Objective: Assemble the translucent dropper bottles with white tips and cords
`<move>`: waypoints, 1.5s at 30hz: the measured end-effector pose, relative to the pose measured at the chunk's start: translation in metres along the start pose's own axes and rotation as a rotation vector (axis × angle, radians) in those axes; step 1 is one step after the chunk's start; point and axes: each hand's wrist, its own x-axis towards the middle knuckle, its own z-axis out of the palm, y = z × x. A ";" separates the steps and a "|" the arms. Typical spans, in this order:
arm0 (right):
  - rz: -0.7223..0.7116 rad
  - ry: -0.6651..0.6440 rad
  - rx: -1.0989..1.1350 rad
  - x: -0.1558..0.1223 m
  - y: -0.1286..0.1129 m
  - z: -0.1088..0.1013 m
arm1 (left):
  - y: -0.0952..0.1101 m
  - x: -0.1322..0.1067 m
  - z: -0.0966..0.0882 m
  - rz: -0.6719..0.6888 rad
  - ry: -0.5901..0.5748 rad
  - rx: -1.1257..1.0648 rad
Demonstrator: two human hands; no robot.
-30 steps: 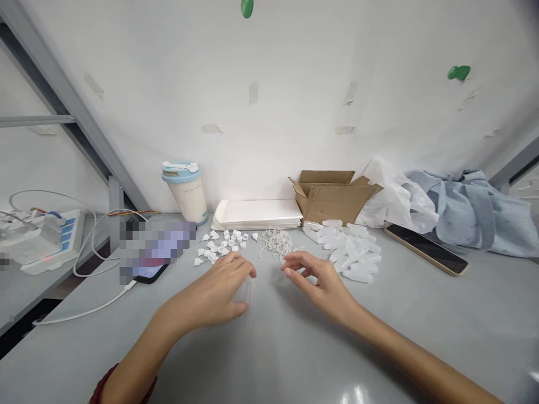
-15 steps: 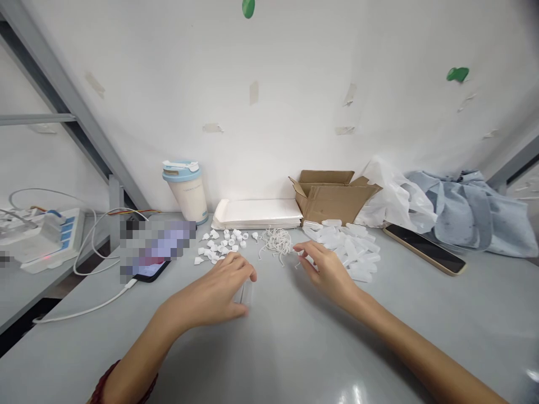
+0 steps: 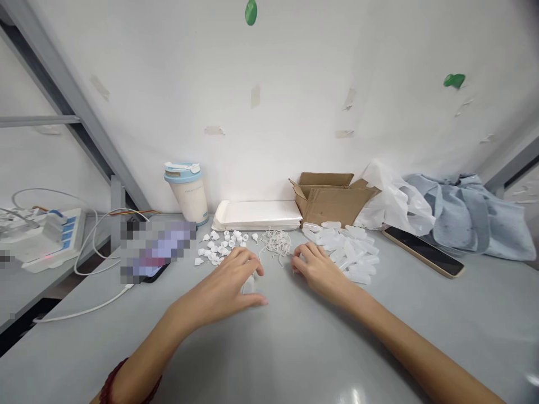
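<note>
My left hand (image 3: 229, 286) is over the grey table with thumb and fingers spread apart. A clear plastic tube (image 3: 249, 285) shows partly in the gap between them, and the hand hides the rest of it. To the right, my right hand (image 3: 318, 269) has its fingers curled together low over the table. Whatever its fingertips pinch is hidden or too small to make out. Just beyond and between the hands lies a tangle of thin white strings (image 3: 275, 242). Several small white caps (image 3: 227, 241) lie past my left hand. Behind my right hand is a pile of translucent plastic tubes (image 3: 356, 252).
A stack of white envelopes (image 3: 259, 214) and an open cardboard box (image 3: 332, 205) stand against the wall. At left are a cup (image 3: 188, 196), a phone (image 3: 160, 252) on a cable and a power strip (image 3: 63, 241). Another phone (image 3: 425, 252) and a blue cloth bag (image 3: 475, 219) are at right.
My left thumb and fingers have moved slightly right, away from the tube's ends. My right hand has drawn a little nearer to me, and its fingers have curled in more.
</note>
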 end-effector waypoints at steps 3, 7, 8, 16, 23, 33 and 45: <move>0.065 0.047 0.310 0.002 -0.008 -0.010 | 0.004 0.006 0.008 0.046 0.153 -0.003; 0.298 0.178 0.874 0.003 -0.020 -0.026 | 0.007 0.012 0.019 0.136 0.288 -0.008; 0.347 0.205 0.970 0.003 -0.023 -0.029 | 0.008 0.013 0.022 0.153 0.300 -0.010; 0.502 0.236 1.279 0.004 -0.038 -0.037 | 0.014 0.015 0.036 0.283 0.347 0.014; 0.519 0.174 1.392 0.003 -0.044 -0.037 | 0.017 0.017 0.039 0.298 0.362 0.052; 0.669 -0.052 -0.033 0.006 0.032 -0.041 | 0.014 0.015 0.031 0.079 0.460 -0.069; 0.874 -0.360 -0.144 -0.012 0.056 -0.056 | 0.017 0.015 0.024 -0.157 0.434 -0.191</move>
